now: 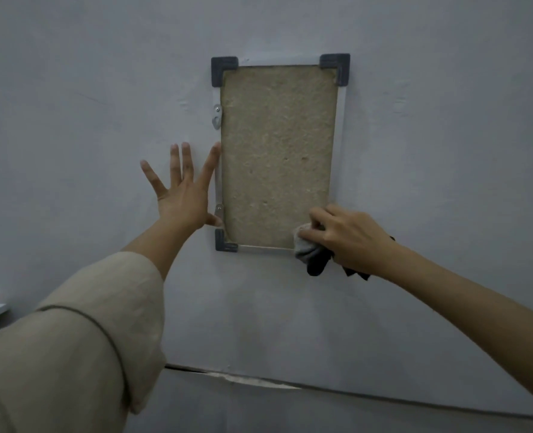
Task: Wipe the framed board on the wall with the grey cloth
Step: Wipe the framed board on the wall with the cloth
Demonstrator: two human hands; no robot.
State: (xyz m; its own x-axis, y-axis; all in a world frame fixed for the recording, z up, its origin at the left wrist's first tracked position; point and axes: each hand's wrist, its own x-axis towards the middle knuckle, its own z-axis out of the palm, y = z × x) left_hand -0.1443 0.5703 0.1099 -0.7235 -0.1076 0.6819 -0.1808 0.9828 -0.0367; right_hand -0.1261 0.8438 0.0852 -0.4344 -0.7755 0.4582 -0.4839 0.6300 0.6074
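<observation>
Left hand (182,195) splayed flat beside board (277,154); right hand (349,235) clutching grey cloth (310,253).

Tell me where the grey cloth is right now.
In the head view, the grey cloth is bunched in the right hand, at the lower right corner of the framed board.

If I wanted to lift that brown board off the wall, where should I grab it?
Probably by the two long side rails of the framed board, one hand coming in from each side. The board stands tall and narrow, and its thin metal rails stick out from the wall. The right hand holding the grey cloth covers the bottom right corner, so grip higher up.
</observation>
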